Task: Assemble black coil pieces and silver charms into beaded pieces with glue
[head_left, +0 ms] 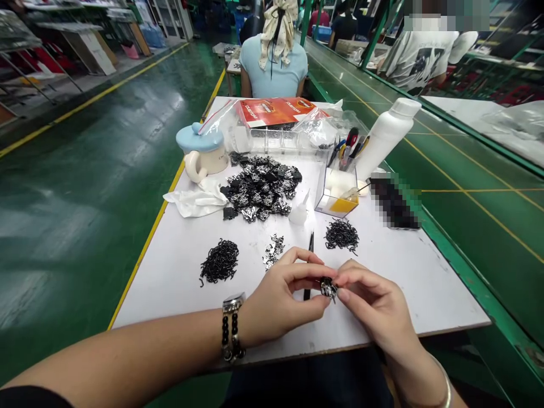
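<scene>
Near the front edge of the white table (170, 283), my left hand (284, 294) grips a small black and silver metal part (328, 288) between thumb and fingers. My right hand (378, 306) pinches the same part from the other side. Behind my left fingers lie black tweezers (311, 243), partly hidden. A pile of small silver pieces (274, 249) sits just beyond my left hand. Curved black pieces form one heap (220, 260) on the left and another heap (341, 234) on the right. Farther back is a large pile of black and silver parts (261, 187).
A lidded mug (204, 150) and a crumpled tissue (198, 199) stand at the left. Behind the pile are a clear tray (276, 141) and red packaging (276, 111). A tool box (338, 195), white bottle (386, 136) and pixelated dark object (393, 201) are right. A person (274, 65) sits ahead.
</scene>
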### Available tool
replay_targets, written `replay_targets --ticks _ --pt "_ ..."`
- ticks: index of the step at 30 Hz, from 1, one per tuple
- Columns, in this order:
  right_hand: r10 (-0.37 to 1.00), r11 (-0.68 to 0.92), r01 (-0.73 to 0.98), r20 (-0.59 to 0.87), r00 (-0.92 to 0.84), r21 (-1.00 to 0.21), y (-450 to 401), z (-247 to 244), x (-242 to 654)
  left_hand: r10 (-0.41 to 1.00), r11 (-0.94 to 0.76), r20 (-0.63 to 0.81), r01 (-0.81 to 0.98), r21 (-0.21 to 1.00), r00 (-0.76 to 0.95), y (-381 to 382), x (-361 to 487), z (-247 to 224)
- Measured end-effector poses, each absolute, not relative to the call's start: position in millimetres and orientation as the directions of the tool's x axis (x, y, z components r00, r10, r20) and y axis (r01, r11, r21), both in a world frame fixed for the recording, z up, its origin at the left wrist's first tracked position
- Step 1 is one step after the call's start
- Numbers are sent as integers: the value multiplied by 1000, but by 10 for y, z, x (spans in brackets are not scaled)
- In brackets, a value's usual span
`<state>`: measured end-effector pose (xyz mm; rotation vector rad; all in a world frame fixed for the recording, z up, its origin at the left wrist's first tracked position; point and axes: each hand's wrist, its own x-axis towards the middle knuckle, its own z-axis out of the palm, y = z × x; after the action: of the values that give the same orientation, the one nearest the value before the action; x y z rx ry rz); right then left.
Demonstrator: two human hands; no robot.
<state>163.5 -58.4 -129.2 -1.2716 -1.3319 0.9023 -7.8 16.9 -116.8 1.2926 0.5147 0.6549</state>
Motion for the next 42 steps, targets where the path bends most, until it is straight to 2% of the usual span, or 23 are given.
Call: replay_targets --ticks 5,14,26,33,42 --pt "979 162 211 184 86 -964 -593 -1289 1655 678 135 26 -159 978 734 172 -71 -1169" --pt "988 128 272 147 48 -954 -610 -1204 1681 634 354 -182 -73 932 752 155 -78 -1161" --pt "995 34 314 61 78 -949 -647 -1155 1680 617 424 -258 -37 905 743 164 -72 -1190" --pt "960 111 473 218 176 -874 -720 -1172 1609 633 432 -273 -38 901 724 168 -67 -1160" --pt "911 225 754 408 62 -617 -766 -1072 1567 656 336 -212 -29 941 725 147 -77 -1162"
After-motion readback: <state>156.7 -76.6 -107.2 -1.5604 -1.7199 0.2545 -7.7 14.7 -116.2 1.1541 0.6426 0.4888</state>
